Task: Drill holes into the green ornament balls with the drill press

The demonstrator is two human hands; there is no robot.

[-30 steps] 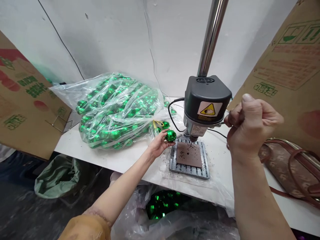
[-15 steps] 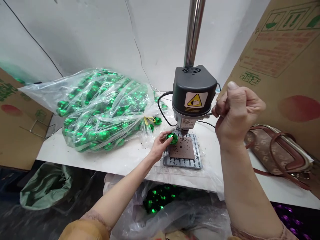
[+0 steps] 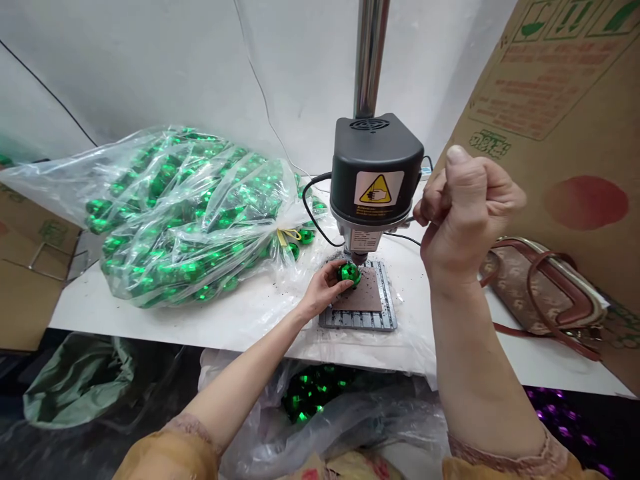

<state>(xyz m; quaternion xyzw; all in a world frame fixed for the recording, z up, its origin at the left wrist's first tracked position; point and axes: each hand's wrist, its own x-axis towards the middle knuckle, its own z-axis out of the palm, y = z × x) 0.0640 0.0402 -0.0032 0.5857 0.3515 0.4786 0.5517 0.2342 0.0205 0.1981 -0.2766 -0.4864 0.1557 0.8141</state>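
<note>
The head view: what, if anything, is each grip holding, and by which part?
The left grip holds a green ball by the side at picture left. The right grip is closed on the drill lever; the exact spot is hidden.

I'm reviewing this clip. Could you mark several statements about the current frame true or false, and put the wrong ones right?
1. The left hand holds a green faceted ball. True.
2. A plastic bag of similar balls rests on the white table. True.
3. The right hand lies flat on the white table. False: it is raised and closed at the lever of the drill press.
4. The brown pad below the drill press is round. False: it is four-sided with straight edges.
5. A handbag is on the right-hand side of the drill press. True.
6. The drill press's warning triangle is blue. False: it is yellow.
</note>
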